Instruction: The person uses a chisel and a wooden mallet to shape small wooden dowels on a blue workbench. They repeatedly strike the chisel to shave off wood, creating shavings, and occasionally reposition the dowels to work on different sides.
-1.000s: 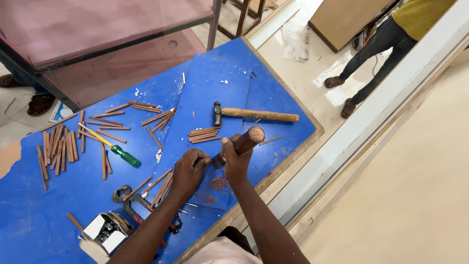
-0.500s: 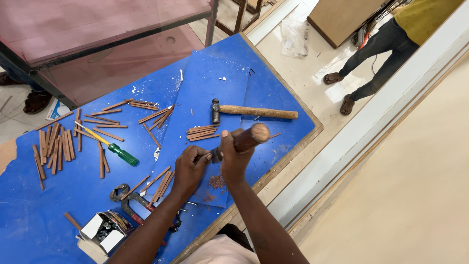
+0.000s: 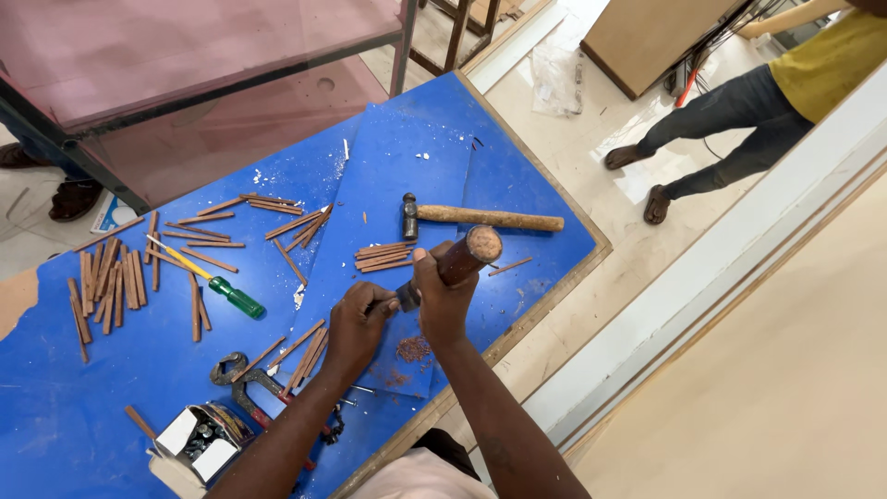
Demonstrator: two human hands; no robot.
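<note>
Gripping a wooden-handled hammer [image 3: 459, 263] in a closed fist, the right hand [image 3: 442, 300] holds its head low over the blue worktable [image 3: 517, 176]. The left hand [image 3: 356, 322] is pinched narrow, just beside the hammer head; what it pinches cannot be told. Reddish dust [image 3: 413, 348] lies beneath the hands. A second hammer [image 3: 480, 218], copper strips [image 3: 383, 257], a green-handled screwdriver [image 3: 208, 280] and pincers [image 3: 242, 381] lie nearby.

A blue counter [image 3: 407, 176] carries scattered brown strips [image 3: 111, 282]; a wooden-handled hammer [image 3: 480, 218] lies near its far edge; a green-handled screwdriver [image 3: 211, 281], pincers [image 3: 242, 381] and a small open box [image 3: 196, 442] lie nearer.
</note>
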